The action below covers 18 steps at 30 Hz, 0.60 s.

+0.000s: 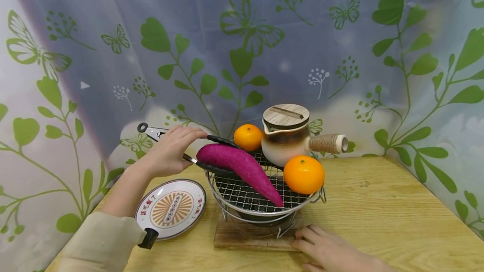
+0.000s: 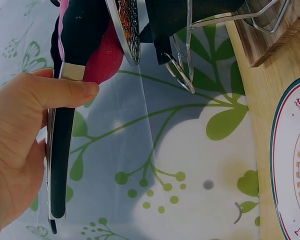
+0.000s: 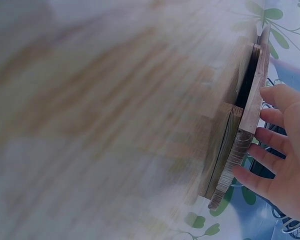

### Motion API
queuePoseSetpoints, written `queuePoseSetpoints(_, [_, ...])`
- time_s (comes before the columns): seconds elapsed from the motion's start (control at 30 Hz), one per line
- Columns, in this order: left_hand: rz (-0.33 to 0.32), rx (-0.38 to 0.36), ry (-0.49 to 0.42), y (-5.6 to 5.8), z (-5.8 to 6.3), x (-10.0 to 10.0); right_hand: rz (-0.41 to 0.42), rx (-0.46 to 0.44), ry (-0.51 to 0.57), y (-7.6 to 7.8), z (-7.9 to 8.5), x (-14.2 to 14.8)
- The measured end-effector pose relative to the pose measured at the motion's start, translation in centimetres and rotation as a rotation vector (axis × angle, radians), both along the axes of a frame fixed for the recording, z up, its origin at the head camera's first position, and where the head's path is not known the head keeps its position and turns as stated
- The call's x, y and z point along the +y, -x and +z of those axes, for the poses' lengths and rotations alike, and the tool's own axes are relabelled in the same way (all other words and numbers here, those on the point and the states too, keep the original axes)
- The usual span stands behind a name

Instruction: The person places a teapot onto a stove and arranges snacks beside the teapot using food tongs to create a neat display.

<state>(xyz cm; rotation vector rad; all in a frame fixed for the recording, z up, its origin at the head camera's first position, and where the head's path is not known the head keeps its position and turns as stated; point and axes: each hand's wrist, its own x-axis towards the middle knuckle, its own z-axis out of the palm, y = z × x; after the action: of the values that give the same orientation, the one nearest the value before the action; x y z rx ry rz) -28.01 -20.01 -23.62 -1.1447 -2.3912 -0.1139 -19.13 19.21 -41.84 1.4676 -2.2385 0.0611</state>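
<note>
My left hand grips a pair of tongs with black tips and metal arms. The tongs' black tips lie on either side of the thick end of a purple sweet potato. Its thin end points to the front right, over the wire grill rack of a round stove. Under the stove is a wooden board. My right hand touches the right end of this board with its fingertips, the fingers loosely extended in the right wrist view. Part of the tongs is hidden behind the left hand.
Two oranges sit on the rack, one at the back and one at the right. Behind them stands a clay teapot with a wooden lid and a rope-wrapped handle. A white patterned plate lies left of the stove on the wooden table.
</note>
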Motion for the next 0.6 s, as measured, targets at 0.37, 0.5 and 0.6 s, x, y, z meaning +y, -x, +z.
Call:
queuePoseSetpoints(0.37, [0.091, -0.002, 0.059, -0.17, -0.32, 0.12, 0.001, 0.008, 0.004, 0.02, -0.23, 0.0])
queuePoseSetpoints(0.5, [0.086, 0.026, 0.066, -0.22, -0.32, 0.12, -0.016, -0.009, -0.008, 0.0, -0.14, 0.04])
queuePoseSetpoints(0.6, [0.089, 0.036, 0.065, -0.32, -0.36, -0.02, -0.026, -0.026, -0.018, -0.04, -0.07, 0.05])
